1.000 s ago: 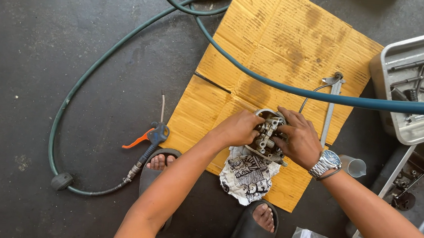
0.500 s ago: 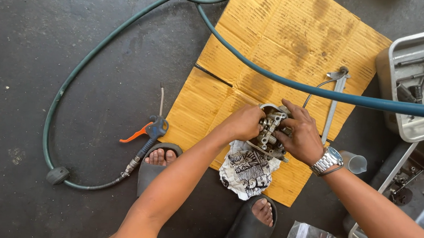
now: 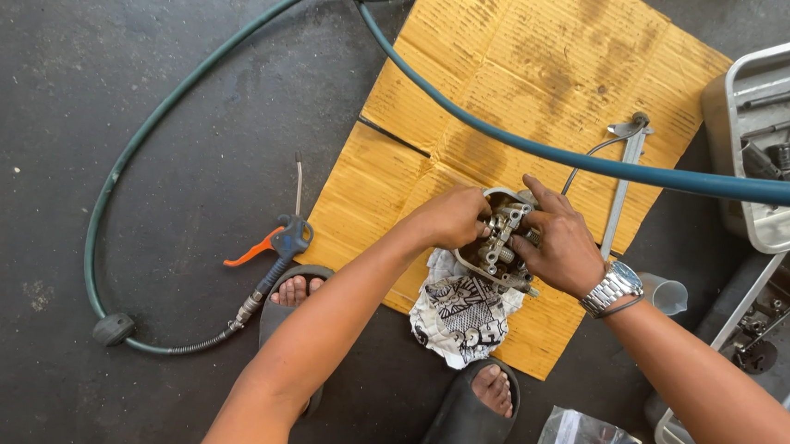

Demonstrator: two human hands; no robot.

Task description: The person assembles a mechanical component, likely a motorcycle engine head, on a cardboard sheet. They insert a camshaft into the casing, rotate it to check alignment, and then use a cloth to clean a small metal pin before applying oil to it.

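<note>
A dark concrete floor (image 3: pixel 73 60) carries all items. At the left, a green air hose (image 3: pixel 156 131) loops across the floor and ends at a black coupling (image 3: pixel 114 328). A braided lead runs from there to an air blow gun (image 3: pixel 284 240) with an orange trigger, which lies just beside the left edge of a yellow cardboard sheet (image 3: pixel 536 65). The nozzle tube of the blow gun points toward the top of the view.

Two feet in dark slide sandals are in view: the left sandal (image 3: pixel 290 289) on the floor beside the blow gun, the right sandal (image 3: pixel 474 422) at the near edge of the cardboard.

A printed black-and-white rag (image 3: pixel 458 314) lies at the near edge of the cardboard. The metal engine part (image 3: pixel 497 243), a grey casting with small fittings, sits on the rag's far end. The left hand (image 3: pixel 451 218) is closed around the left side of the part, fingers curled against it. The right hand (image 3: pixel 556 244) grips the right side, fingers spread over the top and thumb pressed against the part. A metal wristwatch (image 3: pixel 611 288) is on the right wrist.

A second, blue-green hose (image 3: pixel 548 149) crosses above the cardboard, from its far edge to the right border of the view. A long metal tool (image 3: pixel 622 182) lies near the right edge of the cardboard. To the right, on the floor, stand a small clear cup (image 3: pixel 666 292) and a metal tray (image 3: pixel 775 221) holding hand tools. A clear plastic bag (image 3: pixel 579 439) lies at the lower right.
</note>
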